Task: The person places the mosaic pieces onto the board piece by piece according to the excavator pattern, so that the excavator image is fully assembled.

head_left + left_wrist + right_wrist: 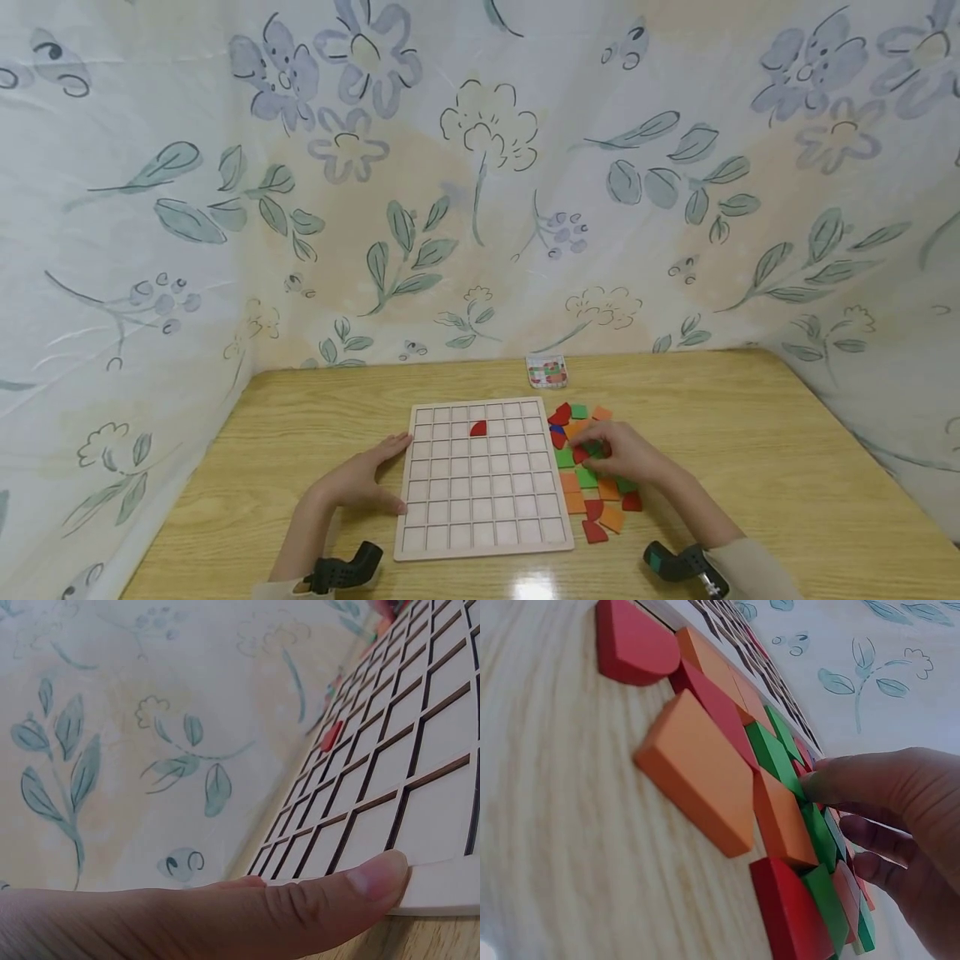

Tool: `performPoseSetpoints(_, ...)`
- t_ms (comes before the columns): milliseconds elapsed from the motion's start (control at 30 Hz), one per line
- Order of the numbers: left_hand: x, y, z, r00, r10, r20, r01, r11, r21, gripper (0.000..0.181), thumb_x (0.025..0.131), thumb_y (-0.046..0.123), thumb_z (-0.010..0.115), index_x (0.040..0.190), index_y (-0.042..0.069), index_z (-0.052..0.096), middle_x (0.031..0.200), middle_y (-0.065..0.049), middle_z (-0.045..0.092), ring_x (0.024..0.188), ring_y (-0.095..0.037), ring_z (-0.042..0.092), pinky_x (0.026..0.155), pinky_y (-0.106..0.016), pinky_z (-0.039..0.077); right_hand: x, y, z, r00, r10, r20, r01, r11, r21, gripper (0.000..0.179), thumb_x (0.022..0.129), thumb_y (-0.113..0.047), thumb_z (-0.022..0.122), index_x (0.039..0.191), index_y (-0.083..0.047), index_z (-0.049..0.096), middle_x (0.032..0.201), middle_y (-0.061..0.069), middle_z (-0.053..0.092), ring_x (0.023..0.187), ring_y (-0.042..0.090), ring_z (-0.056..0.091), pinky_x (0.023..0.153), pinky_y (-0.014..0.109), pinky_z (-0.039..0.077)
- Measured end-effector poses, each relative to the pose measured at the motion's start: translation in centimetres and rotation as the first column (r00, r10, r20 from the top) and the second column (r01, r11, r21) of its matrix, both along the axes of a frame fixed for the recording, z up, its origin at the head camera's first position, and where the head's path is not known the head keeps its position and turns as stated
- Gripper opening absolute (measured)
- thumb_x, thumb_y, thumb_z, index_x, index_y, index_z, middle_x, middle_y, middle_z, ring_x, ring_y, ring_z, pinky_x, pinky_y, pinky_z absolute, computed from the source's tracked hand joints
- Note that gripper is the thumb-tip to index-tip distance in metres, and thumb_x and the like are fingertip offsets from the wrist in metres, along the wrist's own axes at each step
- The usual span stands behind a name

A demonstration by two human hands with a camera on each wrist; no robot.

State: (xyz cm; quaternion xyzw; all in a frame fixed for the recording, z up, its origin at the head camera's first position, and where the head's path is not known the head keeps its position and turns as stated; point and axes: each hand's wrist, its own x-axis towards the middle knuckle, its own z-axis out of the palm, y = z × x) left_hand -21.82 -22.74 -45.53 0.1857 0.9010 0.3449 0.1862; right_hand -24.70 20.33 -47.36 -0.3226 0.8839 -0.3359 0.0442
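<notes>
A pale wooden grid board (480,553) lies flat on the table, with one red quarter-circle tile (478,428) in a cell of its second row from the far edge. My left hand (362,479) steadies the board's left edge, fingers spread along the side; the thumb (379,877) presses on the rim in the left wrist view. To the right of the board, my right hand (626,454) is over a loose heap of coloured tiles. Its thumb and forefinger pinch a red tile (580,455) among the green ones, its shape partly hidden by the fingers.
Several orange tiles (612,519), green tiles (587,477) and red tiles (595,532) are spread along the board's right side. A small patterned card (547,372) lies beyond the board's far edge. Flowered cloth (480,208) hangs around the wooden table (315,408).
</notes>
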Motion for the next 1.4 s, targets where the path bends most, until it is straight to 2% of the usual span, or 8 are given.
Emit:
performPoseSetpoints(167, -0.2, 0.0, 0.1, 1.0, 0.005, 0.006, -0.005, 1.0, -0.006, 0.101, 0.063, 0.032, 0.083, 0.145, 0.011, 0.029, 0.151, -0.016, 0.022, 0.138, -0.04, 0.013, 0.107, -0.059, 0.015, -0.1, 0.1, -0.1, 0.998, -0.044, -0.034, 0.046, 0.998, 0.052, 0.025, 0.077, -0.019, 0.074, 0.102, -0.015, 0.071, 0.105, -0.002, 0.063, 0.095, 0.016, 0.054, 0.083, 0.034, 0.048)
performPoseSetpoints(233, -0.2, 0.1, 0.1, 1.0, 0.004, 0.007, -0.004, 1.0, -0.004, 0.101, 0.063, 0.032, 0.083, 0.145, 0.011, 0.029, 0.151, -0.016, 0.022, 0.138, -0.04, 0.013, 0.107, -0.059, 0.015, -0.2, 0.2, -0.1, 0.998, -0.062, -0.022, 0.063, 0.996, 0.059, 0.026, 0.077, -0.021, 0.074, 0.102, -0.015, 0.071, 0.106, -0.002, 0.062, 0.097, 0.016, 0.054, 0.087, 0.037, 0.047)
performPoseSetpoints(533, -0.5, 0.1, 0.3, 1.0, 0.012, 0.006, -0.012, 1.0, -0.017, 0.1, 0.063, 0.032, 0.083, 0.145, 0.012, 0.03, 0.152, -0.014, 0.022, 0.138, -0.039, 0.014, 0.107, -0.059, 0.017, -1.0, 0.7, -0.2, 0.995, -0.1, 0.016, 0.1, 0.995, -0.005, 0.021, 0.076, -0.022, 0.076, 0.095, -0.016, 0.072, 0.093, -0.004, 0.062, 0.082, 0.013, 0.049, 0.072, 0.026, 0.045)
performPoseSetpoints(667, -0.6, 0.1, 0.3, 1.0, 0.013, 0.006, -0.013, 1.0, -0.017, 0.1, 0.063, 0.032, 0.084, 0.145, 0.012, 0.031, 0.152, -0.013, 0.022, 0.138, -0.039, 0.015, 0.107, -0.059, 0.017, -1.1, 0.7, -0.4, 0.991, -0.128, 0.032, 0.129, 0.991, -0.032, 0.022, 0.075, -0.024, 0.077, 0.095, -0.017, 0.072, 0.093, -0.005, 0.063, 0.086, 0.014, 0.051, 0.078, 0.028, 0.046)
performPoseSetpoints(833, -0.8, 0.0, 0.2, 1.0, 0.003, 0.006, -0.003, 1.0, -0.015, 0.1, 0.063, 0.032, 0.083, 0.145, 0.012, 0.029, 0.152, -0.014, 0.021, 0.138, -0.039, 0.013, 0.107, -0.059, 0.016, -0.9, 0.6, 0.0, 0.973, -0.208, 0.1, 0.216, 0.973, -0.08, 0.025, 0.074, -0.022, 0.078, 0.096, -0.016, 0.07, 0.094, -0.002, 0.064, 0.083, 0.018, 0.053, 0.073, 0.025, 0.047)
performPoseSetpoints(1000, -1.0, -0.1, 0.1, 1.0, 0.0, 0.005, 0.0, 1.0, -0.02, 0.1, 0.064, 0.032, 0.083, 0.146, 0.012, 0.029, 0.152, -0.014, 0.02, 0.139, -0.039, 0.013, 0.108, -0.058, 0.016, -0.8, 0.8, 0.9, 0.955, -0.245, 0.167, 0.271, 0.951, -0.152, 0.028, 0.073, -0.019, 0.078, 0.098, -0.01, 0.07, 0.094, 0.004, 0.063, 0.08, 0.021, 0.054, 0.067, 0.022, 0.048)
performPoseSetpoints(1200, -0.8, -0.1, 0.2, 1.0, 0.013, 0.012, -0.013, 1.0, -0.017, 0.1, 0.062, 0.032, 0.084, 0.145, 0.012, 0.03, 0.152, -0.013, 0.022, 0.139, -0.038, 0.014, 0.108, -0.058, 0.017, -0.9, 1.1, 1.0, 0.951, -0.262, 0.163, 0.288, 0.944, -0.16, 0.028, 0.072, -0.02, 0.079, 0.098, -0.014, 0.07, 0.092, 0.001, 0.063, 0.08, 0.022, 0.058, 0.067, 0.023, 0.051)
performPoseSetpoints(1400, -0.8, -0.2, 0.2, 1.0, -0.012, 0.014, 0.012, 1.0, 0.001, 0.1, 0.064, 0.031, 0.083, 0.145, 0.01, 0.029, 0.152, -0.015, 0.021, 0.139, -0.039, 0.013, 0.107, -0.058, 0.018, -0.7, 0.6, 1.1, 0.954, -0.265, 0.141, 0.286, 0.945, -0.159, 0.028, 0.073, -0.022, 0.078, 0.097, -0.011, 0.069, 0.092, 0.002, 0.065, 0.084, 0.027, 0.059, 0.07, 0.026, 0.051)
